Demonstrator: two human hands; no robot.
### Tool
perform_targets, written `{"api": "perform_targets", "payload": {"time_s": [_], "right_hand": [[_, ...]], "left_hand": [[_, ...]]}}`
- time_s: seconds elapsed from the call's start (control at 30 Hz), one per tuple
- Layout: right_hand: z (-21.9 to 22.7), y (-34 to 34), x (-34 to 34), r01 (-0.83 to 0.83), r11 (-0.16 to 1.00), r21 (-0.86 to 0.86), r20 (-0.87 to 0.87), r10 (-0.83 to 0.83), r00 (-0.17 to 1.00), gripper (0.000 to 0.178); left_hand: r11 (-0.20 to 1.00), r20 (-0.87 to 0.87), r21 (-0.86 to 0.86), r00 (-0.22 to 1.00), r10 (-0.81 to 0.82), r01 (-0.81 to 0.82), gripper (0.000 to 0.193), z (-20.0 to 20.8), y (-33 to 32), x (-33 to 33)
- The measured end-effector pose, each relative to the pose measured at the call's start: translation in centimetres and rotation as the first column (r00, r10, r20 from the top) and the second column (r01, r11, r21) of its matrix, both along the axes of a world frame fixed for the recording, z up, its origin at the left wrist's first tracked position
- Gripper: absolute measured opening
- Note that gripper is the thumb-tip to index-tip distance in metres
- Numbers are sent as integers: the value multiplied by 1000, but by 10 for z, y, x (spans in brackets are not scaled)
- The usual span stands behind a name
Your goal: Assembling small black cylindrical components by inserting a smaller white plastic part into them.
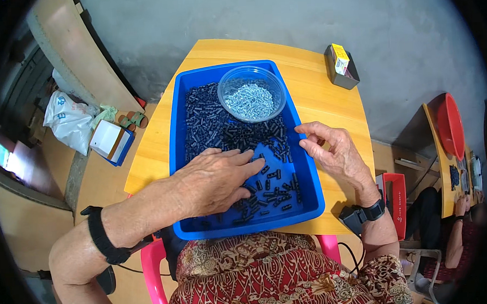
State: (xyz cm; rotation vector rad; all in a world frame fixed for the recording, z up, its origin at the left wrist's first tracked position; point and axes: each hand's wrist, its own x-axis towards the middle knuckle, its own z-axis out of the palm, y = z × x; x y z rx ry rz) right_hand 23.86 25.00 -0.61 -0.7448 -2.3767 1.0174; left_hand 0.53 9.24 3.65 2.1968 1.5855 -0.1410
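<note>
Head view: left hand [215, 177], fingers extended and released, overlies small black cylindrical parts [198, 118] inside blue rectangular plastic tray [252, 227]; right hand [335, 150] (curled, grip indeterminate) adjoins 3-o'clock rim; yellow wooden tabletop [311, 89] extends toward 1 o'clock.

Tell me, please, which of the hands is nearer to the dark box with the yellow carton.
Right. The right hand is at the right rim of the blue tray, below the dark box in the picture; the left hand is over black pieces inside it, farther away.
</note>
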Motion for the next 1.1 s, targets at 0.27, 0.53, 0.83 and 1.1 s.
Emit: {"api": "perform_targets", "payload": {"time_s": [0.27, 0.53, 0.83, 1.1], "right_hand": [[0, -2, -2, 5, 999, -37, -11, -5, 1000, 27], [2, -1, -1, -3, 1000, -7, 8, 3, 1000, 28], [1, -3, -1, 10, 1000, -13, 11, -10, 1000, 28], [-1, 0, -1, 0, 1000, -3, 22, 0, 1000, 28]], "left_hand": [[961, -86, 197, 980, -181, 195, 65, -41, 5, 16], [970, 107, 230, 989, -100, 73, 61, -34, 33, 24], [948, -12, 239, 977, -212, 209, 64, -40, 20, 33], [997, 68, 43, 996, 56, -59, 54, -9, 35, 17]]}}
